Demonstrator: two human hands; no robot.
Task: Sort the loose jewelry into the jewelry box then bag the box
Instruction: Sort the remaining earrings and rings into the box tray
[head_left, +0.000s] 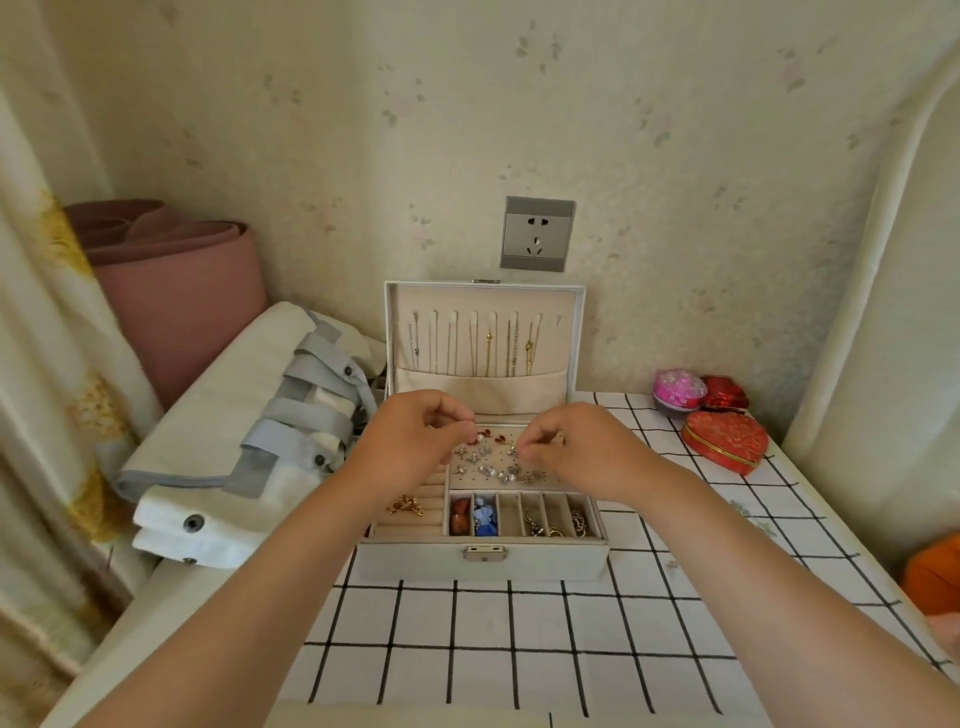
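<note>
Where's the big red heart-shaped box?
In head view the red heart-shaped box sits on the checked tablecloth, right of the jewelry box, near the pink tin.

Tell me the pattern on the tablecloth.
The tablecloth is white with thin black grid lines; the head view shows it.

- in front of the jewelry box (483, 564): bare tablecloth (519, 649), free;
- right: free until the heart tin (724, 441);
- left: folded bag (234, 441) just beside;
- behind: upright lid (485, 296) blocks;
- over its tray: left hand (415, 431), pinching an earring (479, 439), and right hand (571, 447)
</note>
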